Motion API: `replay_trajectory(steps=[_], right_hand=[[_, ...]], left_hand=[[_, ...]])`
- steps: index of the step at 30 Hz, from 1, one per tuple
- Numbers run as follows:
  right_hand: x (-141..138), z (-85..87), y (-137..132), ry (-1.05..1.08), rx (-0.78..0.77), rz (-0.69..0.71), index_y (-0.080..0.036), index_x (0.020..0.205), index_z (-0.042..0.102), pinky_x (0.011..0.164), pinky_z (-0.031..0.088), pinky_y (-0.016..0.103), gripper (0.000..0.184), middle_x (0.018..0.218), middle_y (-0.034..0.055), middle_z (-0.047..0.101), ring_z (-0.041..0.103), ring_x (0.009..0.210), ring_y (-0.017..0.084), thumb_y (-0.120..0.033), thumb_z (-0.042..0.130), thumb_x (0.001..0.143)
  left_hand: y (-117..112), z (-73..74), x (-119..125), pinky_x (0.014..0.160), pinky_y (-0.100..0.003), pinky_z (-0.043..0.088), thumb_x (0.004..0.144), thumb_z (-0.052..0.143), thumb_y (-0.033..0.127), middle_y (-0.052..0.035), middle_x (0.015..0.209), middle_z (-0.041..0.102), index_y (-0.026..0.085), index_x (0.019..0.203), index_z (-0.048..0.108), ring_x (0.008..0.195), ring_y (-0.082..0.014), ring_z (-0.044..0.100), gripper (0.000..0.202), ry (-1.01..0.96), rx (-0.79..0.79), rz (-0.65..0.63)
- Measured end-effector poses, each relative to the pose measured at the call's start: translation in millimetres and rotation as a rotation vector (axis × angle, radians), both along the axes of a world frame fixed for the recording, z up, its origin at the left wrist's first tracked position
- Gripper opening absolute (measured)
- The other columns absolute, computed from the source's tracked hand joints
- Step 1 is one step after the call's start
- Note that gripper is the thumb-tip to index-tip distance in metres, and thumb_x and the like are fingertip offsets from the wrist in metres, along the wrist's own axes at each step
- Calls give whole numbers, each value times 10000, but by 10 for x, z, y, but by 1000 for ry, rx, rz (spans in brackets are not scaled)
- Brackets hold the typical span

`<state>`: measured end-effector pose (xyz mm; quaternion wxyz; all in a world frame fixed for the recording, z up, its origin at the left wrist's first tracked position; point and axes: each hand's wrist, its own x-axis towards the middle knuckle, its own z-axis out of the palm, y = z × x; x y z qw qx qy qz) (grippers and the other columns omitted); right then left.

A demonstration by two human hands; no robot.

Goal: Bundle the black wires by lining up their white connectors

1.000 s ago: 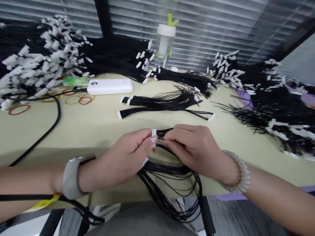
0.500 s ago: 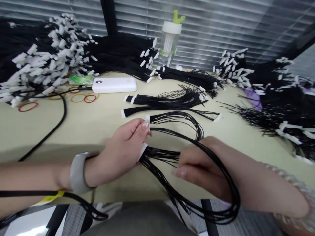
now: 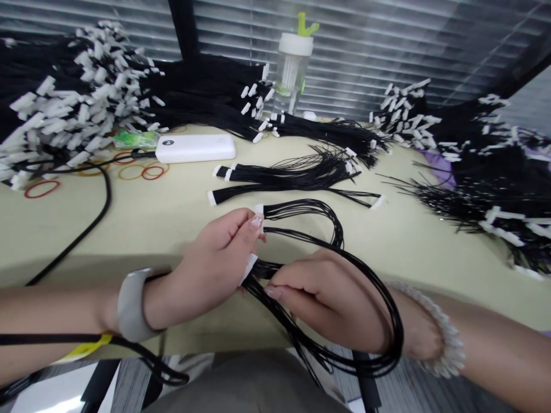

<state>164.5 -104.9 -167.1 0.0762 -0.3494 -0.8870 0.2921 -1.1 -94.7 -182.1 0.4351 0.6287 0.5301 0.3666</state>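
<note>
Head view, left hand gripping connectors, right hand closed against wires looping past table's near edge

Front and center: looped wire harness, connector ends at the left hand, wires looping across the right hand
Just past the hands: harness bundles lying crosswise on the table
Back left: harness pile, with a packet and then a power bank off its right side
Rubber bands: scattered just this side of the packet
Back middle: water bottle standing there, blinds behind it
Right side: second harness pile, well apart from the power bank
</note>
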Motion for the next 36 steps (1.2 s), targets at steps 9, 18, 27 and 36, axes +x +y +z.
replay_trajectory(steps=[9, 18, 27, 36], right_hand=[[-38, -15, -8, -7, 90, -16, -144, 607, 381, 479, 168, 184, 235, 511, -54, 337, 234, 474, 28, -240, 370, 821], [195, 146, 104, -231, 154, -18, -137, 541, 476, 420, 154, 165, 149, 442, -48, 361, 206, 442, 22, -148, 442, 686], [577, 310, 468, 593, 231, -702, -157, 884, 635, 536, 463, 173, 176, 797, 49, 617, 580, 658, 88, -202, 577, 724], [497, 329, 492, 1125, 28, -720, -213, 990, 561, 378, 321, 161, 256, 582, -49, 491, 372, 371, -6, -88, 446, 800]], left_hand=[[-10, -1, -2, 402, -179, 273, 864, 339, 343, 60, 510, 351, 185, 622, 361, 446, -73, 323, 290, -16, -22, -40], [8, -36, -12, 430, -175, 305, 867, 321, 357, 52, 531, 368, 183, 624, 367, 469, -75, 355, 302, 23, 12, -53], [0, -12, -17, 410, -170, 277, 867, 320, 354, 59, 496, 330, 185, 628, 372, 443, -73, 324, 298, 60, 10, -96], [7, 3, -17, 438, -171, 299, 863, 334, 298, 56, 528, 355, 174, 629, 395, 474, -72, 323, 271, 81, 46, -155]])
